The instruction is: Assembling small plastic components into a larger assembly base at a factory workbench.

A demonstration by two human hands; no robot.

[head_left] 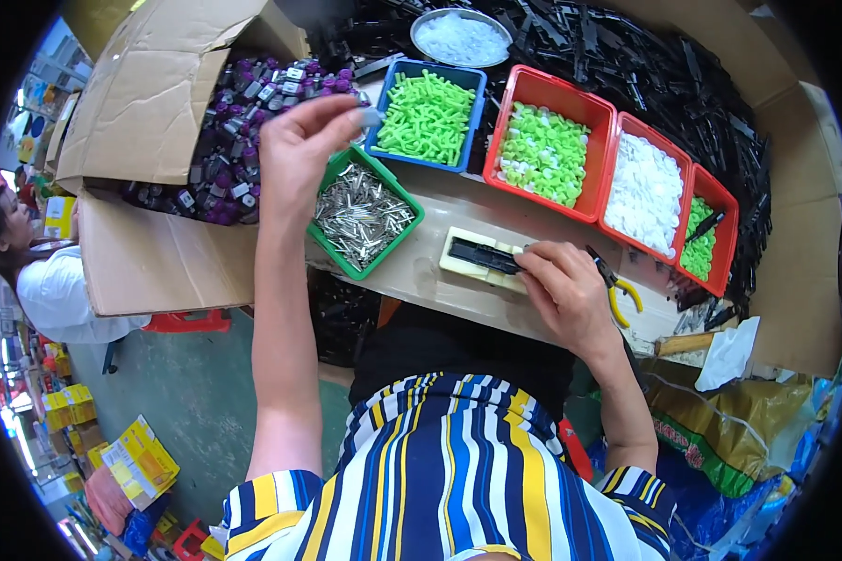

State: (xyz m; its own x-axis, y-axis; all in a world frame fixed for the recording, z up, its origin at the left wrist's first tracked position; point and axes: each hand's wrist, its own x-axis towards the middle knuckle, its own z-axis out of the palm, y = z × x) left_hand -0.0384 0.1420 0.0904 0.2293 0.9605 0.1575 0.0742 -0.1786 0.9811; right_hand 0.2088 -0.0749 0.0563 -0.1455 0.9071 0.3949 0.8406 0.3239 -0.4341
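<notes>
Left hand (299, 154) pinches 1 small grey part (372, 117) above the green tray (332, 254) of metal pins, near the desk's left edge. Right hand (566, 285) presses fingertips on the black piece (482, 254) in the cream jig (458, 266); hold it firm, seat the part squarely.

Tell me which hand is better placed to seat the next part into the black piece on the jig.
Probably the left hand: it holds a small grey part; the right hand steadies the black piece.
</notes>
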